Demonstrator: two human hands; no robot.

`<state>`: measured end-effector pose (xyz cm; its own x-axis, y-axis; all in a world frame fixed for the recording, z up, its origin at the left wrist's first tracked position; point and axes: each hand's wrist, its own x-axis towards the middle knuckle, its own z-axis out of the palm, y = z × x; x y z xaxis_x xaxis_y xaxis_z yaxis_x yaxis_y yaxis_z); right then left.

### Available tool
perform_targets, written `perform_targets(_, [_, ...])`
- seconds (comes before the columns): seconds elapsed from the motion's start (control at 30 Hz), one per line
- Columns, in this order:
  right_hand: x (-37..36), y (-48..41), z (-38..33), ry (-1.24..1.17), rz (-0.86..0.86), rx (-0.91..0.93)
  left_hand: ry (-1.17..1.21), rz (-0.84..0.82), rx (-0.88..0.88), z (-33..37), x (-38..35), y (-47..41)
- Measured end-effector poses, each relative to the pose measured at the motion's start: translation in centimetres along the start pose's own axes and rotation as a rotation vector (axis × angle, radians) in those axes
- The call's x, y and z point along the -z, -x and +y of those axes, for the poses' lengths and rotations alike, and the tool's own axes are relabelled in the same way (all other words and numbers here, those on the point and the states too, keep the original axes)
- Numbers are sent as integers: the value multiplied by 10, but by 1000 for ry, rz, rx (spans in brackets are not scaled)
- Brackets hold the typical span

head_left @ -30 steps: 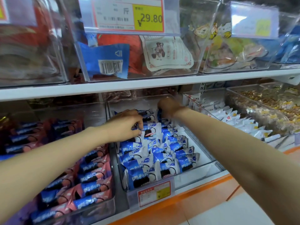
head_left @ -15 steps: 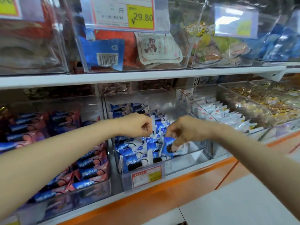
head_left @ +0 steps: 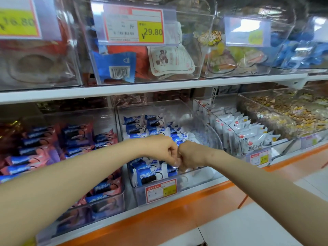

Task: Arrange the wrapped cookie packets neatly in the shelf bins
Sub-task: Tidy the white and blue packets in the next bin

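Note:
Blue-and-white wrapped cookie packets (head_left: 149,174) fill the left part of a clear middle bin (head_left: 210,133) on the lower shelf, standing in rows from front to back. My left hand (head_left: 162,150) and my right hand (head_left: 190,156) meet knuckle to knuckle over the bin's front rows. Both have their fingers curled downward. They pinch the wrapper of a packet (head_left: 174,167) between them, most of it hidden under the fingers. The right side of the bin is bare.
A bin of pink-and-blue packets (head_left: 74,139) stands to the left, and one of white packets (head_left: 248,134) to the right. Beyond that sits a bin of loose mixed snacks (head_left: 287,114). The upper shelf edge (head_left: 142,88) overhangs. A price tag (head_left: 160,189) fronts the middle bin.
My right hand has come forward from the back of the bin with a packet and met my left hand over the front rows. The camera has shifted slightly.

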<state>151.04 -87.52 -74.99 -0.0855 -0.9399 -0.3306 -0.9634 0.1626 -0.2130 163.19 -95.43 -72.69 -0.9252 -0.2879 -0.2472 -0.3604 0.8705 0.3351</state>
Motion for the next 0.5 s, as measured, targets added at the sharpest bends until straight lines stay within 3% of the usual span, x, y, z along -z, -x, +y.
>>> perform_targets(0.17, [3,0,8,-181,-15,-41,-194,-102,36,6,-18,-12])
perform_targets(0.2, [7,0,13,-230,58,-30,-187,-94,36,5,-19,-11])
perform_targets(0.3, [24,-13,25,-191,512,-2,-68,18,46,2,-11,-3])
perform_targets(0.33, [29,-20,24,-188,579,15,-56,74,58,0,-5,1])
perform_targets(0.5, [29,-65,0,6,450,100,-164,286,204,-25,27,25])
